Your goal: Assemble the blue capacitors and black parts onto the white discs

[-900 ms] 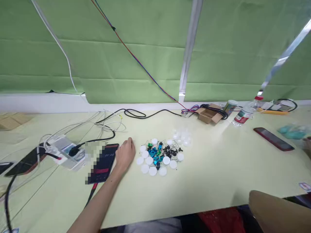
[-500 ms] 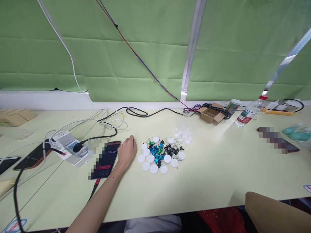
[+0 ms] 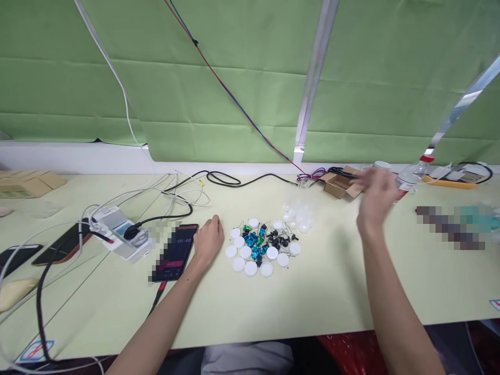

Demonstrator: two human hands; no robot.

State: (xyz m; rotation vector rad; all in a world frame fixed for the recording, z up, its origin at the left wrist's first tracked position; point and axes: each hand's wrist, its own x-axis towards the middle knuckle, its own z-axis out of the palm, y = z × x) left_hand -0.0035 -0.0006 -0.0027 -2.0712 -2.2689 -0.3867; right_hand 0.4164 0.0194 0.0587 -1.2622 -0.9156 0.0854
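Observation:
My left hand [image 3: 209, 237] rests on the table as a loose fist, between a phone [image 3: 174, 253] and a heap of small parts. Nothing shows in its curled fingers. White round caps [image 3: 250, 268] ring the heap, with blue metallic pieces [image 3: 254, 239], a few green ones and black pieces with thin metal pins [image 3: 279, 239] in the middle. Clear plastic domes [image 3: 297, 214] lie behind them. My right hand [image 3: 377, 195] is raised over the table's right side, in front of a small open cardboard box [image 3: 340, 186] and a water bottle [image 3: 410, 177]. Motion blurs its fingers.
A white power strip [image 3: 122, 234] with tangled cables stands at left, beside more phones [image 3: 62, 242]. A black cable [image 3: 222, 178] runs along the back edge. Dark red and teal items, partly pixelated, lie at far right, near a yellow-orange object [image 3: 449, 182].
My right hand has risen into view from the lower right and reached out over the table. My left fist stays in place beside the phone. The view has shifted slightly.

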